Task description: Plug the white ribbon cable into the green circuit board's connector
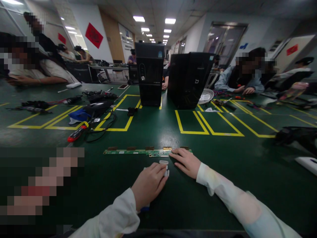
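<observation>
A long, narrow green circuit board (135,152) lies flat on the table in front of me, with brown strips along its far edge. My right hand (187,162) rests at the board's right end, fingers stretched out and fingertips touching it. Nearer to me, my left hand (151,183) is closed with its fingers bent over a small whitish piece (167,173), mostly hidden, whose kind I cannot make out. Just beyond those fingers is a small pale strip (163,162). Something blue (145,209) shows from under my left wrist.
Two black computer towers (151,76) stand at the back of the green table. To the left are a red-handled screwdriver (78,132), cables and a blue cloth-like item (80,115). A white basket (206,96) sits behind right. Co-workers sit around; a pixelated patch covers the left foreground.
</observation>
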`<action>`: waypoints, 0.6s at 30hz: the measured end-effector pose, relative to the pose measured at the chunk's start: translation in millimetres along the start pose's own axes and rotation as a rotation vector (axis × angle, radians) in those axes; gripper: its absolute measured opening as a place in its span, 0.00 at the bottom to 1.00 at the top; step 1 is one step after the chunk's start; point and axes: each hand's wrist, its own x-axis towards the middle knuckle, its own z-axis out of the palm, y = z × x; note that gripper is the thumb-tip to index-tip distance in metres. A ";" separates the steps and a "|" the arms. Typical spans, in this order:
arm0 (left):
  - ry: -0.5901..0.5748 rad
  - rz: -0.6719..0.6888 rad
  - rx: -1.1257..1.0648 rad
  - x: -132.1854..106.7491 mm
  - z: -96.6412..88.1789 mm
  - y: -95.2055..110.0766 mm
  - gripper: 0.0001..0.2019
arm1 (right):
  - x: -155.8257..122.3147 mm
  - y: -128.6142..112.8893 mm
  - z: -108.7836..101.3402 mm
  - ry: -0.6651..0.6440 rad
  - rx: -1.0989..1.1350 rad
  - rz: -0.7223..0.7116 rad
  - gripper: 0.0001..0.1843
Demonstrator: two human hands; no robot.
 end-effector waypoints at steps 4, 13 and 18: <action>0.008 -0.001 0.004 -0.9 5.5 1.6 0.19 | 0.1 -1.1 0.8 -0.003 -0.011 0.008 0.21; 0.012 -0.015 0.018 -3.1 10.8 -1.9 0.24 | -0.7 -5.0 0.0 0.005 -0.023 0.010 0.21; -0.012 -0.018 0.021 -4.7 10.2 -0.9 0.26 | -0.5 -5.4 -1.2 -0.006 -0.028 0.015 0.21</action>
